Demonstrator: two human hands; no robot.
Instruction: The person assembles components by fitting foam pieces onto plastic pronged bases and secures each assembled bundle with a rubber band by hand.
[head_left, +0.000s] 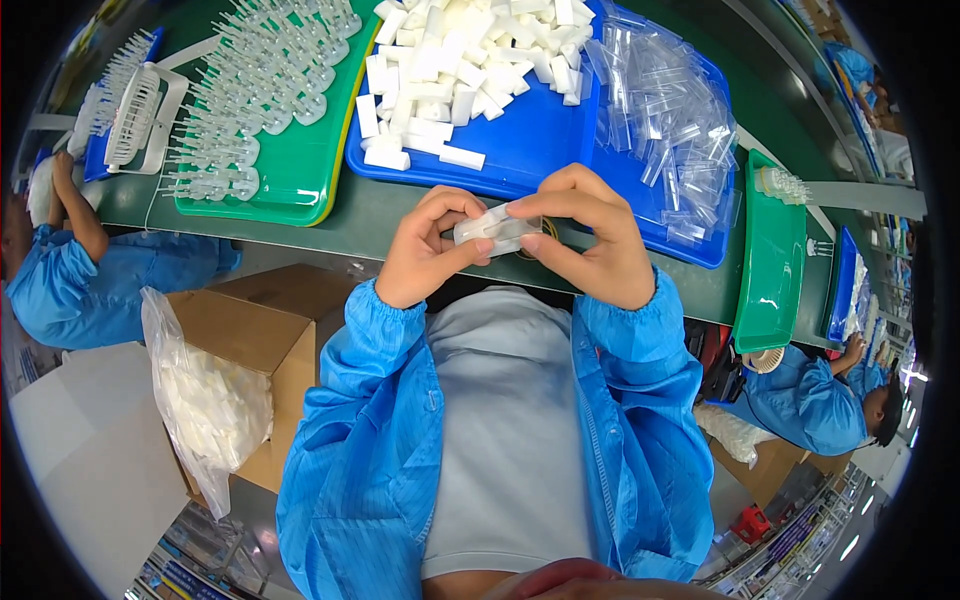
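Note:
Between my two hands, in front of my chest, is a small clear plastic sleeve with a whitish part at its left end. My left hand is closed on that left end, thumb below and fingers curled behind. My right hand pinches the other end between thumb and fingers. Whether the whitish part sits inside the sleeve or beside it, I cannot tell. Just beyond my hands, a blue tray carries a heap of white rectangular blocks. Many clear plastic sleeves lie piled to its right.
At left, a green tray holds rows of clear pronged parts; a white rack stands beside it. Another green tray is at right. An open carton with a bag sits lower left. Co-workers in blue flank both sides.

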